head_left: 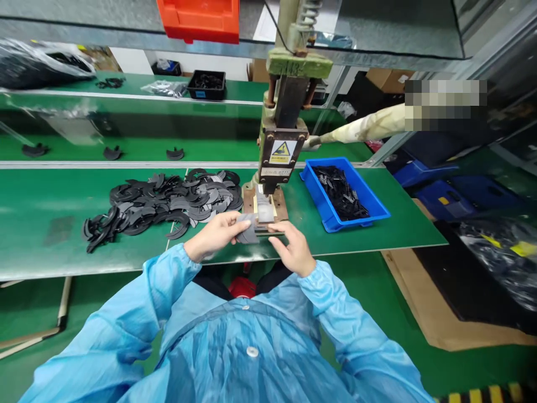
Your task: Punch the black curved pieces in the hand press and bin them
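My left hand (218, 234) pinches a flat grey piece (246, 230) with a curved edge, between thumb and fingers. It is just left of the base (282, 208) of a hand press (280, 134). On that base lies a pale metal fixture (265, 210), below the press ram. My right hand (295, 249) is at the front right of the base, with thumb and forefinger apart and the fingertips by the base's front edge. Nothing shows clearly between them. Left of the press spreads a heap of black and grey curved plastic pieces (161, 204).
A blue bin (356, 193) of black parts stands right of the press. The press lever, its grip wrapped in pale material (369, 126), reaches right. Several curved pieces sit on the green conveyor behind (142, 148). An orange bin (201, 19) and a shelf hang overhead.
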A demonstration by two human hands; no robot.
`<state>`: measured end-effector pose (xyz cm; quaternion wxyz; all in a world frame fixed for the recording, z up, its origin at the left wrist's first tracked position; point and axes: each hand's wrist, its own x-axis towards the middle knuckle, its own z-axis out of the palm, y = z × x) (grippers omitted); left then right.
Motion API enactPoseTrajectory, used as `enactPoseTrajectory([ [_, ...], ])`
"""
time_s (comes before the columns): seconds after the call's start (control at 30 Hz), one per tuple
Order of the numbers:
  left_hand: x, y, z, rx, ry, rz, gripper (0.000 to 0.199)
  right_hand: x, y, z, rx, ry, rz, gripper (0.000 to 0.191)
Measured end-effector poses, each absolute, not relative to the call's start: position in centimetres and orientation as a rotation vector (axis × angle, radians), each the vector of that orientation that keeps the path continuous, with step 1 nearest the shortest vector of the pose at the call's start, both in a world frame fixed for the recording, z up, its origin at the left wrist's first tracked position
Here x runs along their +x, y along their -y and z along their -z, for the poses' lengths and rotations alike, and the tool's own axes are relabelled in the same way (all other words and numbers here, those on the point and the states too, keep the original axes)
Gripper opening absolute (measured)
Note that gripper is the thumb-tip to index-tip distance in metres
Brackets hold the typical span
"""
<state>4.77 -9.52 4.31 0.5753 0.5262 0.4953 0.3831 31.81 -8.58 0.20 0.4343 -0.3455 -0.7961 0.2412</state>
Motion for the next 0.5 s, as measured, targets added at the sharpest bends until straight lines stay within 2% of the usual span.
enactPoseTrajectory([
  [0.13,1.7,2.1,-2.8,0.944,-1.369,-1.110,0.042,35.0,6.2,2.3,-1.117,1.785,-0.530,0.027],
  [0.23,-0.1,-4.7,-2.8,0.829,-1.543,-1.144,0.035,36.5,5.2,4.2,-1.217,1.717,-0.509,0.025],
  [0.37,-0.8,-12.5,-3.7,0.866,-1.720,-1.158,0.029,36.9,5.1,5.2,-1.262,1.696,-0.501,0.024],
  [0.5,-1.1,-16.4,-4.5,1.030,-1.787,-1.181,0.024,37.0,5.1,5.2,-1.287,1.693,-0.480,0.024],
])
